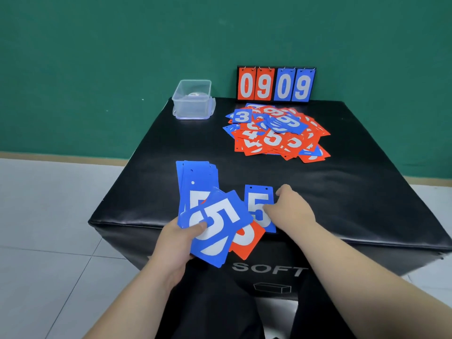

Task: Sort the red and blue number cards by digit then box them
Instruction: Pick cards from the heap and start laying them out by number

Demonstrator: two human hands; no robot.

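Your left hand (178, 243) is gripping 2 cards over the near edge of the black padded box (342, 192). The thumb is pressing down on the held blue 5 card (215, 231) while the fingers are curling underneath it. A red card (247, 241) is sticking out from below that one at its right, with its digit mostly hidden.

Your right hand (291, 211) is reaching onto the lone blue 5 card (259, 204), which is lying flat on the box top just right of the held cards. The fingertips are touching its right half and the thumb is standing apart, pointing away from you. Whether the hand is pinching the card's edge or only pressing on it, you cannot tell from this angle.

A blue stack (198, 177) is lying on the box top just beyond your left hand, showing a 5, with its near end hidden behind the held card. The mixed pile (276, 133) of red and blue number cards is sitting unsorted toward the far right of the box top. The clear plastic container (193, 99) is standing at the far left corner, lid off. A flip scoreboard (276, 84) is standing upright behind the pile, reading 0 9 in red and 0 9 in blue.
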